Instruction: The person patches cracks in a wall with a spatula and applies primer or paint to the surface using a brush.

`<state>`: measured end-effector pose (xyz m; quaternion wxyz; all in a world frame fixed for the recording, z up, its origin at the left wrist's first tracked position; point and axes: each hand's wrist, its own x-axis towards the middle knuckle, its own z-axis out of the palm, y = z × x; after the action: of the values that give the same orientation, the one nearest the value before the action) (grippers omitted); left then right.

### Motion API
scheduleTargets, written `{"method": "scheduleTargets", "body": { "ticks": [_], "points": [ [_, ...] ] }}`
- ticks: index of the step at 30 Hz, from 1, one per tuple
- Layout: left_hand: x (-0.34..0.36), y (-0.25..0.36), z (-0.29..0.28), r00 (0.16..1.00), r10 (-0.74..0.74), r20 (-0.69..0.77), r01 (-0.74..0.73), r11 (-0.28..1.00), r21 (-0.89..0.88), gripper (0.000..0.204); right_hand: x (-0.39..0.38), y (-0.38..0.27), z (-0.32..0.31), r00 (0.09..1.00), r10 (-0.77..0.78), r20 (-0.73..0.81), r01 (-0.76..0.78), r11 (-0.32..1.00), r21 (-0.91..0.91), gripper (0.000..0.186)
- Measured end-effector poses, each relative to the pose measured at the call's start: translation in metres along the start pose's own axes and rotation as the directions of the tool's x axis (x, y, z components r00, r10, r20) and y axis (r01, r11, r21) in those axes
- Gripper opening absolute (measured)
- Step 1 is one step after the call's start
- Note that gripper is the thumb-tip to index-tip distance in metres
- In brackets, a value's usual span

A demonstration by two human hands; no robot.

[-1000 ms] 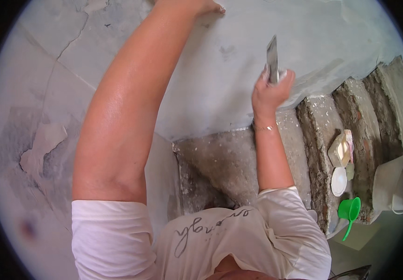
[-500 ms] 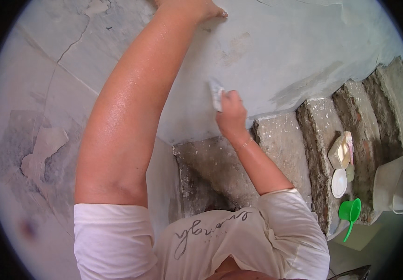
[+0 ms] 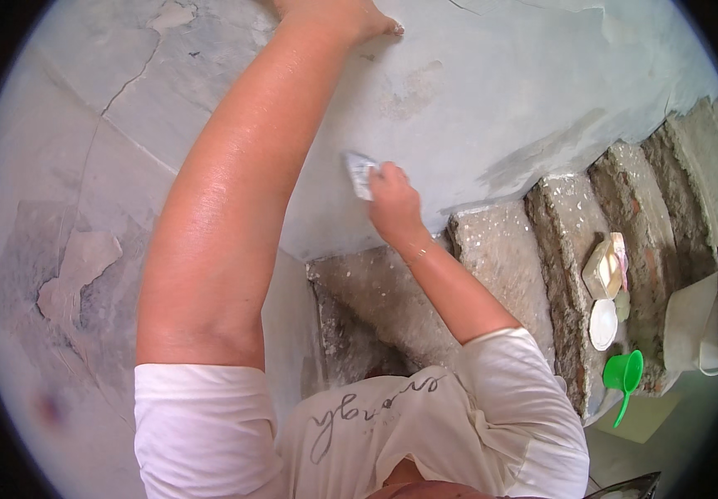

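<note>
My left arm reaches far up and across the grey wall. At the top of the view my left hand rests against that wall, its thumb stretched out to the side and its other fingers partly cut off by the edge. Lower down, just above the steps, my right hand is closed around a putty knife smeared with white. The knife's blade lies at the wall surface, tilted toward the upper left. Part of its handle is hidden in my fingers.
Rough concrete steps climb to the right along the wall's foot. On them lie an open tub, a white lid and a green dipper. A white bucket stands farther right. Cracked, peeling plaster marks the left wall.
My right hand has swept left along the wall with the putty knife, whose blade now leans more to the left. The left hand stays at the same spot.
</note>
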<state>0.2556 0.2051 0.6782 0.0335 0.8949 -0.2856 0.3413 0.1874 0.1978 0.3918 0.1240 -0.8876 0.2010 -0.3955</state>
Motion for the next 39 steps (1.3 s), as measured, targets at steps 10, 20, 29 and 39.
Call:
{"method": "scheduleTargets", "body": {
  "ticks": [10, 20, 29, 39],
  "points": [
    [0.001, 0.002, 0.008, 0.995, -0.016, -0.096, 0.019, 0.999, 0.03, 0.141, 0.064, -0.003, -0.006, 0.96, -0.014, -0.281, -0.011, 0.996, -0.087, 0.034],
    [-0.006, 0.004, -0.003, 1.0, 0.004, 0.011, -0.004, 1.0, 0.004, 0.141, 0.052, 0.027, -0.08, 0.865, 0.172, -0.471, -0.221, 0.974, -0.051, 0.046],
    [0.008, -0.005, -0.015, 0.988, 0.042, 0.15, -0.034, 0.998, -0.059, 0.139, 0.026, 0.0, -0.005, 0.983, -0.184, -0.019, 0.182, 0.981, -0.06, 0.04],
    [-0.001, -0.005, -0.014, 0.994, 0.048, 0.096, -0.043, 0.998, -0.051, 0.137, 0.093, 0.023, -0.048, 0.892, 0.067, -0.447, -0.169, 0.967, -0.193, 0.048]
  ]
}}
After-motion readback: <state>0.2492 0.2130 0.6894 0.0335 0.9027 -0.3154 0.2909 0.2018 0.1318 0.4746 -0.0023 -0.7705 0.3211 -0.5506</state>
